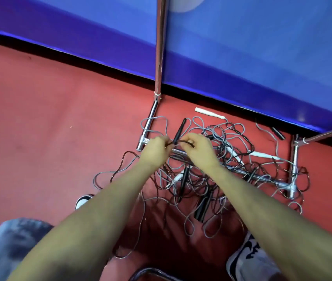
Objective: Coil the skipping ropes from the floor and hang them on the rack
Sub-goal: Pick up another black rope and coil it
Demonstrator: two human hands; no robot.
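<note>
A tangled heap of black and grey skipping ropes [227, 173] with black and white handles lies on the red floor over the chrome base of the rack [266, 175]. My left hand [154, 151] and my right hand [198, 148] are close together above the heap. Both pinch the same black rope [183, 141], a short loop of it stretched between them. A black handle [179, 130] sticks up just behind my fingers; whether my left hand holds it too I cannot tell. The rack's chrome upright [159, 47] rises on the left.
A blue padded wall [242, 47] runs diagonally behind the rack. A second chrome rack bar [327, 133] enters from the right. My shoes [248, 254] and a knee in grey fabric [13, 246] are at the bottom. Bare red floor [49, 118] spreads to the left.
</note>
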